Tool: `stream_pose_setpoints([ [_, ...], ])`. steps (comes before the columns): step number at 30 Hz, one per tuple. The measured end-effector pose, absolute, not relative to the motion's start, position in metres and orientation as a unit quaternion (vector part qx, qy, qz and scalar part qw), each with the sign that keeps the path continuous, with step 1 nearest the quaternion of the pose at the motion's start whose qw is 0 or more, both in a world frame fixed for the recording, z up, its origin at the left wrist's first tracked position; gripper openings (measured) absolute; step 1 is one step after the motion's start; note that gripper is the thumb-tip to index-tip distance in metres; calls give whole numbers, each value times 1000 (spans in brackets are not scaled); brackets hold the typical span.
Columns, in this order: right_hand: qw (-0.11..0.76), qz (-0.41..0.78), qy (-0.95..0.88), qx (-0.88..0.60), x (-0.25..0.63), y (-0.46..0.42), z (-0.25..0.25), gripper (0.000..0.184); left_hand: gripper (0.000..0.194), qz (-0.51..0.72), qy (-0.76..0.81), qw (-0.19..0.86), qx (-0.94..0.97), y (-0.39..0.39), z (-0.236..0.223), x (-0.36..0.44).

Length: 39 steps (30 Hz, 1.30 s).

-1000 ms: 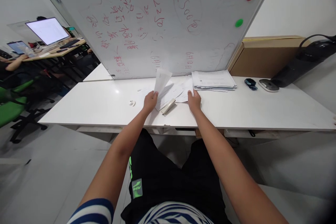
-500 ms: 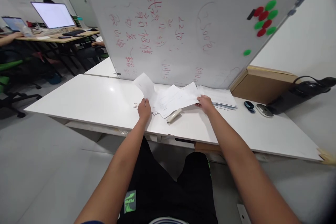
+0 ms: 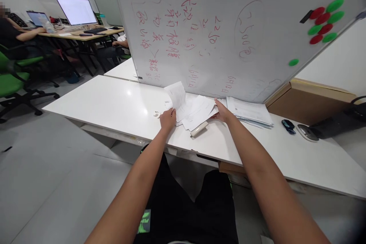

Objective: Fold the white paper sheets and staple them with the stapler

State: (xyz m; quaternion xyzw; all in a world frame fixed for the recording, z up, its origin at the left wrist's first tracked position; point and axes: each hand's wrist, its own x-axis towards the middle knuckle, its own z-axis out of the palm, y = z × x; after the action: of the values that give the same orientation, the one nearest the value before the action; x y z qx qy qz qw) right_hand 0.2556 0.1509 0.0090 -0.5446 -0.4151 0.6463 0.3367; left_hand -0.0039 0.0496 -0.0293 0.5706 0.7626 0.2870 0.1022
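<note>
My left hand (image 3: 167, 118) is closed on a white sheet of paper (image 3: 177, 96) that curls upward from the white table (image 3: 114, 103). My right hand (image 3: 223, 112) grips the right edge of a loose batch of papers (image 3: 197, 109) spread between both hands. A small white stapler (image 3: 199, 129) lies on the table just in front of those papers. A thicker stack of papers (image 3: 249, 109) rests to the right of my right hand.
A whiteboard (image 3: 223, 30) with red writing and magnets leans behind the papers. A small white clip (image 3: 156, 114) lies left of my left hand. A cardboard box (image 3: 311, 101), a dark object (image 3: 288, 126) and a mouse (image 3: 307, 132) sit at right. A person works at a far-left desk (image 3: 82, 34).
The view has shifted right and down. My right hand moved from flat on the table to gripping the paper batch's edge; my left hand keeps hold of the curled sheet.
</note>
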Motion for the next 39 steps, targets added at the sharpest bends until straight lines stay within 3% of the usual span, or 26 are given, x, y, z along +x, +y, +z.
stream_pose_setpoints([
  [3,327,656,-410,-542,255,153,8,54,38,287,761,99,574,51,-29,-4],
  [6,343,605,-416,-586,254,153,5,30,37,292,760,105,572,51,-30,-4],
  [8,368,560,-409,-620,253,152,4,25,37,298,764,115,560,51,-30,-5],
  [12,450,501,-398,-623,264,137,3,24,39,352,759,148,528,48,-31,-7],
  [17,636,346,-353,-593,323,84,-19,33,40,419,744,158,496,48,-32,-11],
  [21,689,236,-324,-603,380,36,-45,40,40,437,729,147,507,48,-34,-11],
  [26,712,221,-286,-602,419,9,-65,44,41,487,714,93,494,45,-29,-10],
  [30,711,217,-303,-596,421,11,-70,45,44,504,668,-22,548,46,-7,-14],
  [34,707,223,-311,-595,419,14,-67,43,46,374,613,-79,691,58,3,-9],
  [39,728,230,-276,-584,420,12,-63,41,44,96,594,48,798,73,-20,10],
])
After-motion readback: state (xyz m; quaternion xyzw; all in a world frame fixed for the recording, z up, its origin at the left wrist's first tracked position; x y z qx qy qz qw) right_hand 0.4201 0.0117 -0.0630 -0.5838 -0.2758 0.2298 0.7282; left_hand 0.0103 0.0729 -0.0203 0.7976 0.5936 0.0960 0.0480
